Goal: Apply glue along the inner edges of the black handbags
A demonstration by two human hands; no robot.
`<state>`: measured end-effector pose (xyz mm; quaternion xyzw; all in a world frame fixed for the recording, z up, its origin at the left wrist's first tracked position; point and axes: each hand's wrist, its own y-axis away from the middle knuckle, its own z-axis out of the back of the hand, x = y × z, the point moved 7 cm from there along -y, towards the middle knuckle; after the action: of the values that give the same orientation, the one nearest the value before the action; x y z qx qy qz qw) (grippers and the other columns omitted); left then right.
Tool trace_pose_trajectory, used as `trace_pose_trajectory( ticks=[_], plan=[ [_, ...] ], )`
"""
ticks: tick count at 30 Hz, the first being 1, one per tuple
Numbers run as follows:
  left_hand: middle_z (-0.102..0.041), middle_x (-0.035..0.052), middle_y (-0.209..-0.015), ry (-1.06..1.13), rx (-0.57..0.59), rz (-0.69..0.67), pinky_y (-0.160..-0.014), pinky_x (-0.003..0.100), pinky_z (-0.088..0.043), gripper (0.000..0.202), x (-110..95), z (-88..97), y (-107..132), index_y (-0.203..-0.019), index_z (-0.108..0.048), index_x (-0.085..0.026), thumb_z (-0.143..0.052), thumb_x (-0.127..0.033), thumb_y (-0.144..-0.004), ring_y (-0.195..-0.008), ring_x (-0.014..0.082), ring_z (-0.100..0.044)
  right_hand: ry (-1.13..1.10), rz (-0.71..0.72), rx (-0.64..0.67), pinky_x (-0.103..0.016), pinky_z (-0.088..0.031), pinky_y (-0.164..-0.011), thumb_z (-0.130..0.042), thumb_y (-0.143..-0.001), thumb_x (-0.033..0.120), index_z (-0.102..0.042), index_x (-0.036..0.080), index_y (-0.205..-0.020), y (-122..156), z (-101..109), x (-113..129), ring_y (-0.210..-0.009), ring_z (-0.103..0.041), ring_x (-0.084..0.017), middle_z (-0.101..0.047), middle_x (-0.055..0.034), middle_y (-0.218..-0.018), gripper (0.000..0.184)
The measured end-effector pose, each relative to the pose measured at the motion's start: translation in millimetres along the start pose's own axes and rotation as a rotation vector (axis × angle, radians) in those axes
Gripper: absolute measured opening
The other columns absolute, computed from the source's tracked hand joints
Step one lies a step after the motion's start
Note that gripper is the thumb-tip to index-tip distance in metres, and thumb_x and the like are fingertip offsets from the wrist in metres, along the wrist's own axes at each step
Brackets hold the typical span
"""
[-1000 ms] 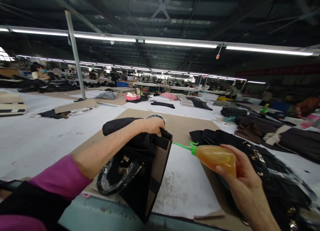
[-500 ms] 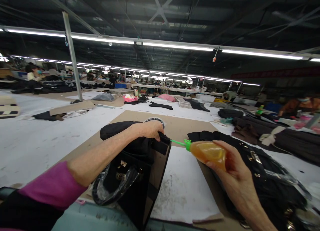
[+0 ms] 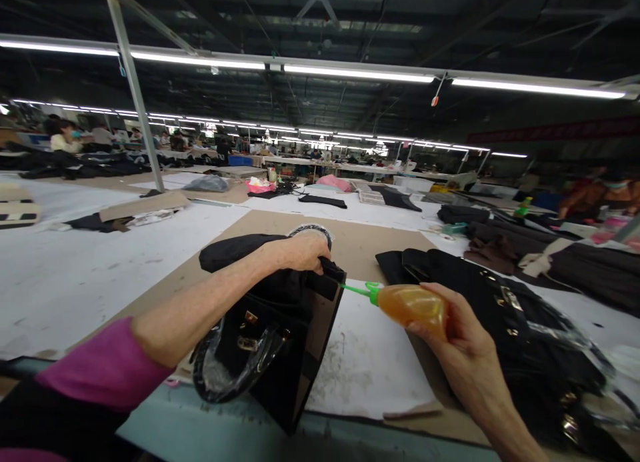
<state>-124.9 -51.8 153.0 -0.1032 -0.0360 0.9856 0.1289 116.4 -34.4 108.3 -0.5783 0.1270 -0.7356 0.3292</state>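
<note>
A black handbag (image 3: 270, 329) with gold clasps and a plastic-wrapped handle stands at the table's near edge. My left hand (image 3: 303, 250) is closed over its top edge, holding it upright. My right hand (image 3: 457, 335) is wrapped round an amber squeeze bottle (image 3: 413, 303) with a green nozzle. The nozzle tip touches the bag's upper right corner. A white sheet (image 3: 370, 355) lies under the bottle on a brown board (image 3: 360, 245).
A pile of black bags (image 3: 505, 315) with gold hardware lies to the right. Dark fabric pieces (image 3: 575, 262) cover the far right. Other people work at distant tables at left and right. A metal post (image 3: 133, 89) rises at the back left.
My right hand has brought the bottle leftward, so its nozzle now touches the bag's corner. My left hand stays on the bag's top.
</note>
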Motion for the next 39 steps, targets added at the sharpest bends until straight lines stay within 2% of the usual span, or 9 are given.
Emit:
trace_pose_trajectory(
  ticks=[3, 9, 14, 24, 31, 34, 39],
  plan=[
    [-0.057, -0.0015, -0.058, -0.043, 0.050, -0.021, -0.052, 0.025, -0.030, 0.005, -3.3, -4.6, 0.2, -0.064, -0.069, -0.019, -0.068, -0.014, -0.063, -0.058, 0.0134, -0.049, -0.002, -0.019, 0.006, -0.027, -0.049, -0.074, -0.073, -0.073, 0.041, -0.057, 0.026, -0.110, 5.3, -1.0, -4.8, -0.085, -0.059, -0.021, -0.061, -0.0020, -0.104, 0.043],
    [-0.056, -0.0019, -0.057, -0.058, 0.074, -0.030, -0.053, 0.024, -0.031, 0.006, -2.3, -8.3, 0.3, -0.068, -0.069, -0.019, -0.066, -0.014, -0.066, -0.059, 0.0136, -0.050, -0.047, -0.101, 0.035, -0.029, -0.050, -0.074, -0.074, -0.070, 0.038, -0.058, 0.025, -0.109, 18.0, -6.0, -18.1, -0.083, -0.060, -0.023, -0.062, -0.0030, -0.101, 0.045],
    [-0.059, -0.0006, -0.061, -0.088, 0.111, -0.003, -0.057, 0.026, -0.032, 0.008, -3.0, -11.8, 2.0, -0.074, -0.070, -0.018, -0.064, -0.017, -0.069, -0.064, 0.0152, -0.052, 0.015, -0.131, 0.042, -0.030, -0.050, -0.073, -0.074, -0.068, 0.042, -0.060, 0.025, -0.106, 28.4, -7.5, -24.5, -0.081, -0.060, -0.023, -0.062, -0.0029, -0.099, 0.044],
    [-0.059, -0.0010, -0.062, -0.126, 0.105, 0.007, -0.058, 0.025, -0.031, 0.008, -8.5, -11.8, 5.6, -0.075, -0.069, -0.018, -0.064, -0.016, -0.070, -0.064, 0.0142, -0.050, -0.070, -0.232, 0.091, -0.032, -0.048, -0.079, -0.074, -0.071, 0.039, -0.056, 0.025, -0.113, 51.8, -17.7, -49.2, -0.088, -0.059, -0.024, -0.061, -0.0032, -0.104, 0.048],
    [-0.059, -0.0008, -0.065, -0.144, 0.083, -0.015, -0.057, 0.025, -0.031, 0.007, -9.8, -12.0, 7.3, -0.075, -0.069, -0.018, -0.064, -0.016, -0.071, -0.064, 0.0136, -0.051, -0.051, -0.230, 0.123, -0.027, -0.049, -0.076, -0.074, -0.072, 0.040, -0.057, 0.025, -0.110, 58.7, -22.2, -47.6, -0.086, -0.059, -0.021, -0.061, -0.0020, -0.103, 0.045],
    [-0.059, -0.0011, -0.063, -0.148, 0.099, -0.029, -0.056, 0.024, -0.032, 0.007, -11.4, -12.2, 8.2, -0.075, -0.069, -0.017, -0.063, -0.017, -0.071, -0.063, 0.0134, -0.051, -0.048, -0.183, 0.052, -0.026, -0.049, -0.074, -0.075, -0.070, 0.040, -0.057, 0.026, -0.111, 52.7, -14.1, -39.7, -0.085, -0.060, -0.021, -0.062, -0.0018, -0.102, 0.047],
    [-0.059, -0.0007, -0.062, -0.145, 0.087, -0.035, -0.055, 0.024, -0.033, 0.008, -13.3, -11.0, 9.1, -0.074, -0.069, -0.018, -0.061, -0.018, -0.071, -0.063, 0.0138, -0.052, -0.065, -0.117, -0.072, -0.028, -0.048, -0.079, -0.075, -0.070, 0.041, -0.057, 0.027, -0.112, 36.8, 0.6, -19.4, -0.088, -0.060, -0.021, -0.061, -0.0037, -0.107, 0.048]
  ],
)
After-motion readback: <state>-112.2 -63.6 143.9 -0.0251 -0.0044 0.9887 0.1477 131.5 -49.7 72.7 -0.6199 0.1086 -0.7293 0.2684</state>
